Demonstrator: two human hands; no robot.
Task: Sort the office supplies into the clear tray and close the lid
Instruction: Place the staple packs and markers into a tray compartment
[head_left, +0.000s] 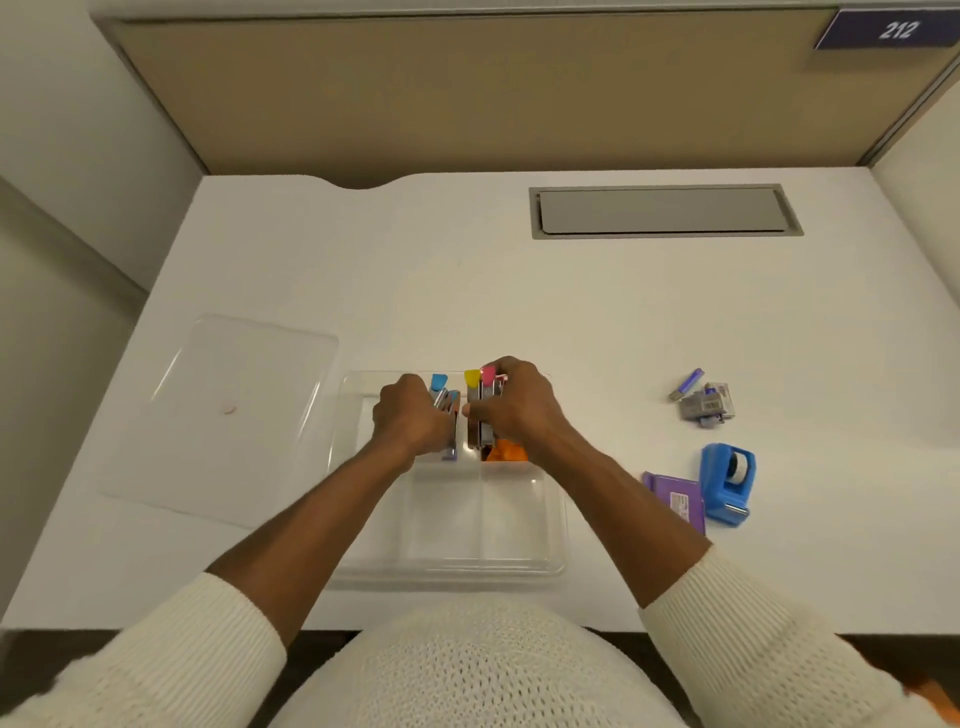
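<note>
The clear tray (524, 564) sits at the desk's (467, 270) near edge, centred before you. Your left hand (410, 421) is closed around a blue-tipped stapler (441, 395) over the tray's far compartments; your right hand (519, 405) grips the yellow- and pink-tipped staplers (480, 389). The lid (223, 415) lies flat left of the tray. Toward the right edge: blue tape dispenser (724, 483), purple box (678, 501), staple boxes (706, 402).

Office cubicle: white desk (467, 270) enclosed by tan fabric partition (467, 88), grey cable-access hatch (665, 210) set in the desktop, numbered plate "212" (896, 29) on the panel
</note>
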